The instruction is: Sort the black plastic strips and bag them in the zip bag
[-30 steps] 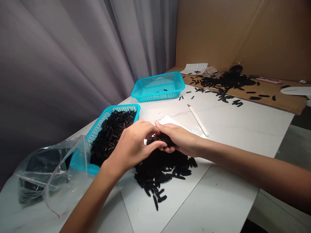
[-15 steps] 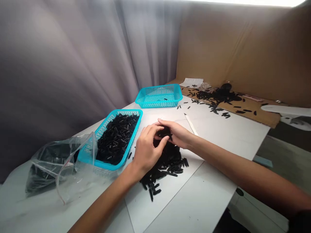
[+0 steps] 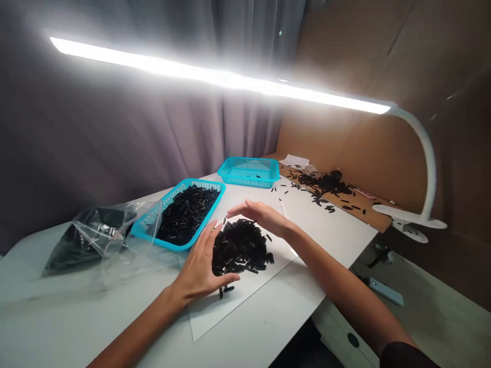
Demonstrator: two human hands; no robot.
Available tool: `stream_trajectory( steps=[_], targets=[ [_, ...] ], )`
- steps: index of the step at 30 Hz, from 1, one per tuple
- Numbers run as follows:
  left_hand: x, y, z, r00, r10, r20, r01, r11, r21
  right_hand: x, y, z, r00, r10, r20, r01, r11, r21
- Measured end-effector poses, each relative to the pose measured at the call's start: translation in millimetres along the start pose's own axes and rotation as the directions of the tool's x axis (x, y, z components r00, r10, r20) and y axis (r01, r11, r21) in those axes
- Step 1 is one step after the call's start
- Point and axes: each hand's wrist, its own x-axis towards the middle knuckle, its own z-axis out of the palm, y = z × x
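Note:
A heap of small, black, elongated pieces (image 3: 245, 248) lies on a white sheet (image 3: 215, 317) in front of me; their exact kind I cannot make out. My left hand (image 3: 201, 263) is spread along the near left side of the heap, thumb apart from the fingers. At the heap's far side my right hand (image 3: 264, 217) is held with its fingers stretched to the left, over the edge of the pile. Neither hand holds anything that I can see. Just left of the heap stands a turquoise basket (image 3: 140, 230) filled with the same black pieces.
A second turquoise basket (image 3: 249, 180) stands farther back with a piece in it. A clear plastic bag (image 3: 92, 240) with dark contents lies at left. More black pieces (image 3: 322, 184) are scattered on cardboard at right. A lit lamp (image 3: 230, 79) spans overhead, clamped at right.
The hands have parted and let go of the black pieces cupped between them; these are now on the heap. My view has tilted up, bringing the lamp into sight.

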Motion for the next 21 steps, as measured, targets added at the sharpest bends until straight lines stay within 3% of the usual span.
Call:
stream_trajectory(
  steps=[6, 12, 17, 21],
  targets=[
    [-19.2, -8.7, 2.1, 0.984, -0.107, 0.141, 0.108, 0.994, 0.0, -18.4, 16.3, -11.7, 0.995, -0.05, -0.089, 0.019, 0.946, -0.325],
    [-4.5, -2.1, 16.0, 0.983, -0.145, 0.114, 0.148, 0.989, -0.019, -42.8, 45.9, -4.3, 0.972, -0.042, -0.229, -0.078, 0.869, -0.488],
    [15.1, 4.9, 25.5, 0.989, -0.13, 0.066, 0.134, 0.99, -0.048, -21.6, 58.8, 21.5, 0.96, -0.1, -0.263, -0.062, 0.837, -0.543],
    [19.2, 7.4, 26.1, 0.993, -0.122, 0.008, 0.122, 0.99, -0.069, -10.2, 57.9, 24.2, 0.955, -0.134, -0.264, -0.032, 0.839, -0.544]
  ],
)
